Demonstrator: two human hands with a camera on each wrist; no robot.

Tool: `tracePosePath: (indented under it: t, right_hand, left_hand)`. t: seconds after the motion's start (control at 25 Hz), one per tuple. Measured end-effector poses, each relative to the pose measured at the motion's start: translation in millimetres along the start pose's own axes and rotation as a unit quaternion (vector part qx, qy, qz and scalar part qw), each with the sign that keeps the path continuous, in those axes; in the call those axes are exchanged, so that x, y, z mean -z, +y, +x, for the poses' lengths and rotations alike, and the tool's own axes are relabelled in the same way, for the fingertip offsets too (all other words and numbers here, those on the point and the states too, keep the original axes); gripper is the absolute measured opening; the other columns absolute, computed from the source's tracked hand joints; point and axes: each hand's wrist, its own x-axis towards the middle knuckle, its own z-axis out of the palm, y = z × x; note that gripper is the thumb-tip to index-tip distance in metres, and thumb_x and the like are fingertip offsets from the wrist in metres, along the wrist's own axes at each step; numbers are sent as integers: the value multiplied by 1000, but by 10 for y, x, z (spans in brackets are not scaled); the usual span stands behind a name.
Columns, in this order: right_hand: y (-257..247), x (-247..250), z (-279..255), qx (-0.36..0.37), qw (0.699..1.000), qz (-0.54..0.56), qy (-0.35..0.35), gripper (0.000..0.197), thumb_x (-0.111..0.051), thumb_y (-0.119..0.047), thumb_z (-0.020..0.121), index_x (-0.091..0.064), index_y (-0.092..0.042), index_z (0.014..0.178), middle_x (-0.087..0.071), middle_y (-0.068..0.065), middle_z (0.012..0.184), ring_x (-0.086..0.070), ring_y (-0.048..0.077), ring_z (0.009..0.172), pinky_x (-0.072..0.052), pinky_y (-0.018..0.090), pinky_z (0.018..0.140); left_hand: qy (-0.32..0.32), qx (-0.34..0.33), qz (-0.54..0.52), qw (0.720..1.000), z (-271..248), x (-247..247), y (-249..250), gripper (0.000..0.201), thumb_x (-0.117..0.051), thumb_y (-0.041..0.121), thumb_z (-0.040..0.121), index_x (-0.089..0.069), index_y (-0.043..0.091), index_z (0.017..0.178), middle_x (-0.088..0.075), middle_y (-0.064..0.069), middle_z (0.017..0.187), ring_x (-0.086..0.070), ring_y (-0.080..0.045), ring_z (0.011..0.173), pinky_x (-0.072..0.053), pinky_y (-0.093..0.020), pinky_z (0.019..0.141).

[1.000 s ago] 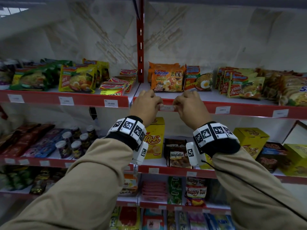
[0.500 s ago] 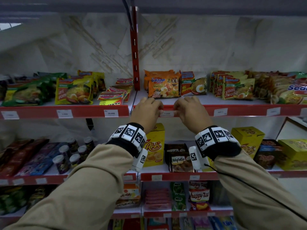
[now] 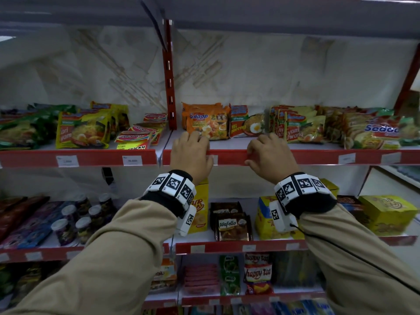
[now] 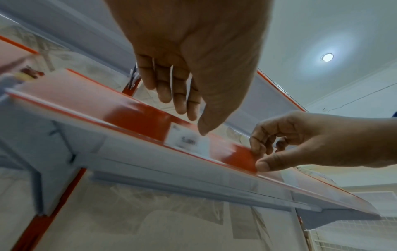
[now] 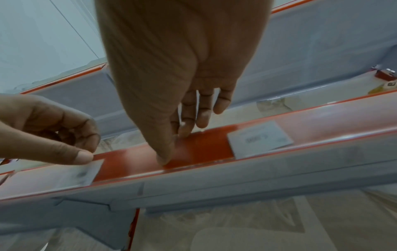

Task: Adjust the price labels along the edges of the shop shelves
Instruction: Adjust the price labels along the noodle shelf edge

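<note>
Left wrist view: the small white paper price label (image 4: 187,141) sits flat in the red plastic shelf-edge strip (image 4: 137,117), behind what looks like a clear cover. It is thin, light paper, likely to crease or tear. I'd slide it sideways with a flat thumb pad on its face instead of picking at a corner.

The left hand (image 4: 193,51) does that. Its thumb tip presses the label's upper edge and its fingers hook over the shelf lip, so label and strip are pinched together. At the label's 3 o'clock the right hand (image 4: 311,141) nips the strip between thumb and curled fingers. This seems to steady a stiff, glossy rail.

A second white label (image 5: 260,139) lies further toward 3 o'clock. Orange noodle packets (image 3: 205,120) stand at 12 o'clock.
</note>
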Motion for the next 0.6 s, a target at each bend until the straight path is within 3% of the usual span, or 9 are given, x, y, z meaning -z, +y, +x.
tracePosePath:
  t: [0.16, 0.28, 0.4, 0.6]
  right_hand:
    - [365, 79, -38, 1, 999, -1, -33, 27, -69, -37, 80, -57, -22, 99, -57, 3, 108, -43, 26, 107, -37, 39, 88]
    - [617, 81, -81, 7, 999, 26, -41, 23, -69, -24, 81, -57, -19, 100, -56, 5, 107, -42, 27, 104, -37, 38, 86]
    - [768, 40, -106, 20, 997, 57, -39, 22, -66, -11, 82, -56, -14, 101, -55, 9, 107, -43, 28, 104, -36, 35, 83]
    - [833, -12, -147, 44, 996, 81, -9, 17, -64, -8, 83, -59, -11, 99, -56, 10, 102, -46, 29, 99, -41, 40, 81]
  left_hand:
    - [-4, -62, -50, 997, 108, -77, 501, 34, -54, 38, 89, -52, 21, 118, -50, -2, 119, -41, -24, 114, -36, -38, 94]
    - [-43, -113, -43, 992, 163, -174, 880, 42, -52, 36, 90, -48, 19, 128, -48, -3, 123, -39, -24, 116, -36, -36, 94]
    - [-46, -118, -17, 992, 185, -246, 1071, 43, -52, 35, 87, -50, 16, 125, -49, -5, 120, -39, -26, 113, -38, -38, 94]
    - [-17, -91, -39, 995, 249, -298, 1151, 28, -55, 31, 88, -55, 16, 112, -51, -5, 113, -41, -25, 107, -38, -35, 87]
